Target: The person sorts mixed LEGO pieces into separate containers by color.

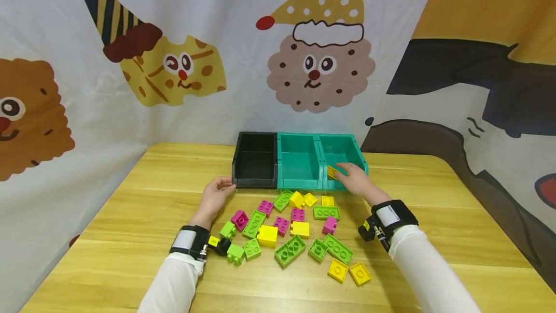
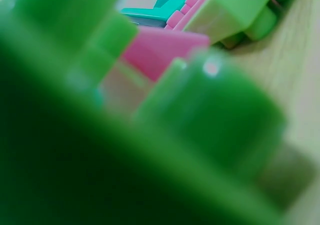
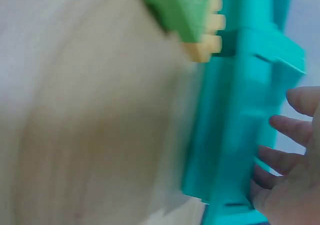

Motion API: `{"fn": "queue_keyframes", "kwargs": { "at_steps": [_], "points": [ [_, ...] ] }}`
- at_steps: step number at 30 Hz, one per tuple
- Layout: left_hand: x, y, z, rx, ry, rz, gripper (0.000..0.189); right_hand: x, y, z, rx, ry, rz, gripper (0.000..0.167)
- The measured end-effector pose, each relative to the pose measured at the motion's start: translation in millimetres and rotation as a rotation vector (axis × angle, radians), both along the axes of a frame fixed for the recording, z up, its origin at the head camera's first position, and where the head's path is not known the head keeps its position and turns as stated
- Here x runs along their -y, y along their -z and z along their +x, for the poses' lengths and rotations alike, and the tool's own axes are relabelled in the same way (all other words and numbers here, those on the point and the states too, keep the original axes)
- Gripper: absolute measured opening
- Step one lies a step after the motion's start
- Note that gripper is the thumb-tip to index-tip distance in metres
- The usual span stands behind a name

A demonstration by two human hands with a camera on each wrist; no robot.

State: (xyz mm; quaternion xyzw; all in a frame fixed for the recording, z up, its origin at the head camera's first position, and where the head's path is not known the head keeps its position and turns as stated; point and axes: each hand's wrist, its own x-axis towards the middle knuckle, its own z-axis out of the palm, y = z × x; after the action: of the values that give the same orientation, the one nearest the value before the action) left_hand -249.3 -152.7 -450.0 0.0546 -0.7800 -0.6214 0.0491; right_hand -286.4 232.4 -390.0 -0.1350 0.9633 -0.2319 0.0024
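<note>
My right hand point(image 1: 355, 178) reaches over the front of the right-hand teal bin point(image 1: 340, 145), fingers spread. A yellow brick point(image 1: 332, 172) stands tilted in that bin, right by the fingertips. In the right wrist view the hand point(image 3: 292, 160) shows parted fingers at the teal bin's rim, with no brick between them. My left hand point(image 1: 215, 198) lies on the table, its fingertips at the front left corner of the black bin point(image 1: 255, 183). Blurred green studs of a brick point(image 2: 215, 115) fill much of the left wrist view and hide the left hand there.
A middle teal bin point(image 1: 299, 182) joins the black and right-hand bins in one row. Before them lie scattered green bricks point(image 1: 290, 250), yellow bricks point(image 1: 267, 235) and pink bricks point(image 1: 281, 225), several of each. A printed cloth point(image 1: 243, 115) hangs behind the wooden table point(image 1: 143, 206).
</note>
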Motion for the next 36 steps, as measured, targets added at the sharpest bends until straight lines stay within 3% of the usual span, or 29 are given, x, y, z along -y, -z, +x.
{"fn": "queue_keyframes", "kwargs": {
  "at_steps": [4,9,15,20,29,36],
  "points": [
    [-1.3,-0.7,0.3,0.003,0.001,-0.002,0.026,-8.4,-14.1,13.2,-0.051,0.0,-0.145,0.042],
    [-0.6,-2.0,-0.1,0.002,0.002,0.004,0.026,-14.2,-24.5,33.8,-0.047,-0.008,-0.218,0.041],
    [0.1,-1.8,-0.2,0.011,0.002,0.013,0.026,-13.5,-13.6,57.8,-0.008,-0.067,-0.252,0.038],
    [-0.3,-0.9,-0.8,0.014,0.002,0.017,0.025,-7.3,-0.6,75.6,0.03,-0.173,-0.274,0.034],
    [0.0,-2.0,-0.6,0.01,0.002,0.019,0.026,-1.5,4.6,95.7,0.039,-0.271,-0.17,0.04],
    [-0.3,-2.0,0.4,0.017,-0.004,0.027,0.025,3.0,10.2,100.4,0.06,-0.311,-0.074,0.048]
  ]
}}
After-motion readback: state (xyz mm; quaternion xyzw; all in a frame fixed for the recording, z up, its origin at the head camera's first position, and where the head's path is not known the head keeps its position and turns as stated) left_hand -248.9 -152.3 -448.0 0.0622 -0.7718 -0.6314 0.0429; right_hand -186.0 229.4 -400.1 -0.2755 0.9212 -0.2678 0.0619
